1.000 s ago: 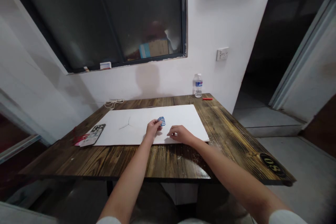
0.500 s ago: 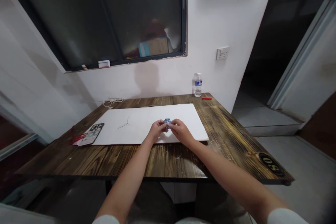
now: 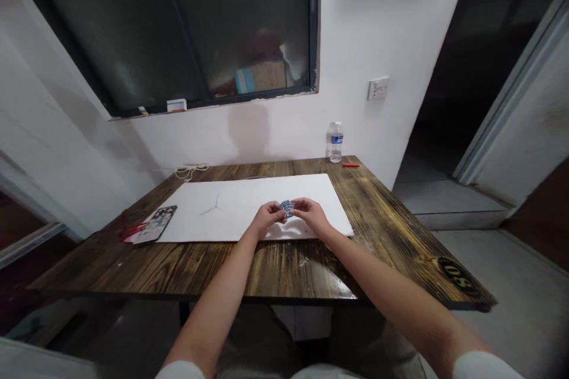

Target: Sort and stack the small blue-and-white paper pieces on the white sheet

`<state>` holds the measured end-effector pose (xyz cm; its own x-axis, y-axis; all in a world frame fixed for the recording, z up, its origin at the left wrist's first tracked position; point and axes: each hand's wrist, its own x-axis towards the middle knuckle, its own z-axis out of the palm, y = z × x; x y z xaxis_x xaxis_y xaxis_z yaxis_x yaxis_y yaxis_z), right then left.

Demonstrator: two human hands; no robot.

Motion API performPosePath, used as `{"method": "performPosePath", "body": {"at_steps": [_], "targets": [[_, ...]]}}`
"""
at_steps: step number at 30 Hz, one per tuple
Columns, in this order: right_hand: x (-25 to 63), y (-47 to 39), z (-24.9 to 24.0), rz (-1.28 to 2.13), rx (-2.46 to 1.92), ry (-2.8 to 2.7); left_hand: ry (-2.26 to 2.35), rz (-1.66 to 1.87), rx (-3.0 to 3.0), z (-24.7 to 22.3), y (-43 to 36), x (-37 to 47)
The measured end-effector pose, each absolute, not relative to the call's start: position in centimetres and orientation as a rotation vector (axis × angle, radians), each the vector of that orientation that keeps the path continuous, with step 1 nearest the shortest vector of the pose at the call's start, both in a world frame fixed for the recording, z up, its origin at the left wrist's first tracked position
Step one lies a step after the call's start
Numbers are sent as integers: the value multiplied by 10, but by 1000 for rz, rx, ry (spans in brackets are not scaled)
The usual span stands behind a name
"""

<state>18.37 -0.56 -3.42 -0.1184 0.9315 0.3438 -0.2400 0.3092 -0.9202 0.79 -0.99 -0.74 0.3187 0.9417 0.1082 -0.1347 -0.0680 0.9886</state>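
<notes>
Between my two hands are small blue-and-white cards (image 3: 287,208), or pieces that look like cards, spread a little like a fan above the white board (image 3: 240,201). My left hand (image 3: 268,218) pinches their left side between thumb and fingers. On the right side, my right hand (image 3: 308,213) grips them with thumb and fingertips. Their print is too small to read. Thin dark lines forming a three-armed shape (image 3: 216,206) show on the board to the left of my hands.
A patterned phone-like case (image 3: 156,224) and red scissors-like handles (image 3: 133,230) lie at the board's left end. Behind are a white cable (image 3: 192,170), a water bottle (image 3: 336,143) and a red pen-like stick (image 3: 351,165). The wooden table (image 3: 391,225) ends near my forearms.
The blue-and-white cards have gone from a compact, box-like shape to a wider, fanned one. My hands stay in nearly the same place, and the view has shifted slightly.
</notes>
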Motion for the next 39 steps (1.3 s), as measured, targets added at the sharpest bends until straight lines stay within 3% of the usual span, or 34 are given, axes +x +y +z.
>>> {"method": "performPosePath", "body": {"at_steps": [8,20,31,39], "targets": [[184,-13,-27,1384,-641,-1258,793,1025,1373,-11,-8,7],[186,-7,-35,1299,-724,-1388,748,922,1446,-12,-10,4],[193,-17,-25,325,-638,-1811,752,959,1381,-11,-9,5],[195,-10,-31,34,-618,-1967,785,958,1303,-14,-7,4]]}}
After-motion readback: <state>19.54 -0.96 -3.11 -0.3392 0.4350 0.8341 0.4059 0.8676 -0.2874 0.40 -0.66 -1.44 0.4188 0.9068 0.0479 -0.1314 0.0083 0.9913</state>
